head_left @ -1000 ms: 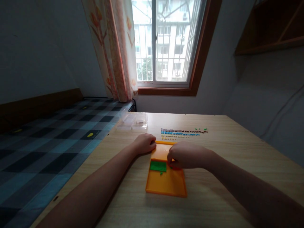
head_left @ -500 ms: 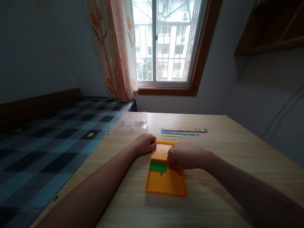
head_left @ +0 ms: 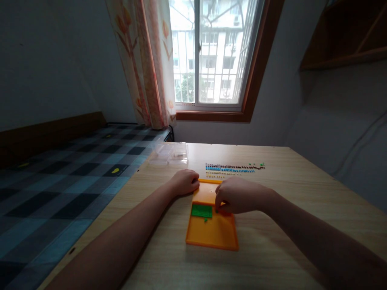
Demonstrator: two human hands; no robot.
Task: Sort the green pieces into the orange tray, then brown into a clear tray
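An orange tray (head_left: 211, 241) lies on the table, its far part set off from its near part by a raised ridge. My left hand (head_left: 185, 182) rests at the tray's far left corner, fingers curled onto its edge. Over the tray's right side my right hand (head_left: 238, 195) is closed in a pinch, fingertips pointing down. A small green piece (head_left: 217, 211) shows at those fingertips. Left of them, a block of green pieces (head_left: 201, 210) lies packed against the ridge, with a loose green bit (head_left: 206, 220) just below it.
Beyond the tray, rows of tiny dark, blue and yellow pieces (head_left: 228, 169) lie on the wooden table (head_left: 290, 193), a few green bits at their right end. Clear plastic boxes (head_left: 172, 153) stand at the far left. A bed with a checked cover (head_left: 99, 161) adjoins the left edge.
My right hand has shifted slightly to the right, and a green piece now shows under its fingertips. My left hand and the tray stay put.
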